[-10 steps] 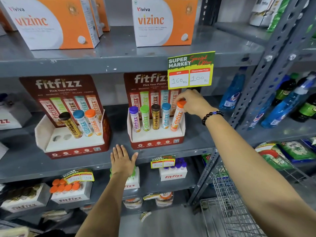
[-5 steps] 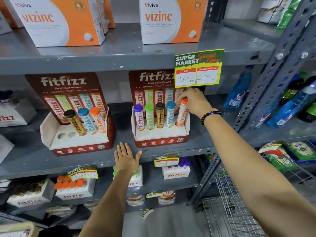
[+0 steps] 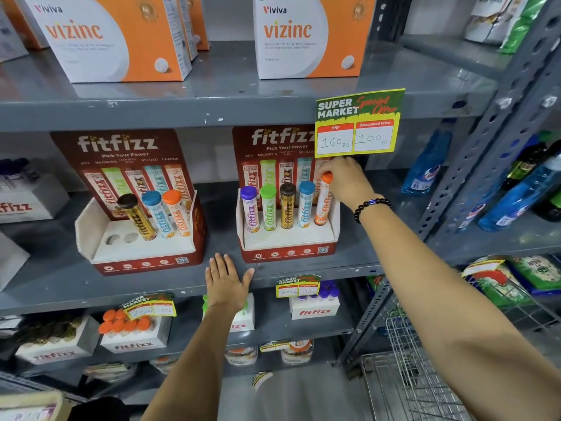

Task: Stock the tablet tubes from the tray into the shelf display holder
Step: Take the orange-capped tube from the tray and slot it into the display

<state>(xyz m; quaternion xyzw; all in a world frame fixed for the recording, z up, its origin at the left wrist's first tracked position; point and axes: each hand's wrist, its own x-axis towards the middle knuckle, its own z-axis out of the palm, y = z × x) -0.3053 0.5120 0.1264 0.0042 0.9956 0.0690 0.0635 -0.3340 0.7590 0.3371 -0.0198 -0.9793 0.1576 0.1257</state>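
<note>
Two red-and-white fitfizz display holders stand on the middle grey shelf. The right holder [image 3: 288, 238] carries purple, green, brown and blue-capped tubes in a row, plus an orange-capped tube [image 3: 323, 202] in its rightmost slot. My right hand [image 3: 346, 180] grips that orange tube at its cap; the tube stands nearly upright in the slot. The left holder [image 3: 142, 247] has brown, blue and orange-capped tubes leaning on its right side and two bare holes on its left. My left hand [image 3: 226, 281] lies flat, fingers spread, on the shelf's front edge between the holders.
A yellow-green price card [image 3: 358, 123] hangs from the upper shelf just above my right hand. White fitfizz trays with tubes sit on the lower shelf [image 3: 133, 332]. A wire cart [image 3: 409, 375] stands at the lower right. Vizinc boxes [image 3: 303, 34] fill the top shelf; blue bottles [image 3: 425, 165] stand right.
The orange-capped tube has gone from tilted to nearly upright and sunk deeper into the rightmost slot under my right hand. My left hand has stayed on the shelf edge.
</note>
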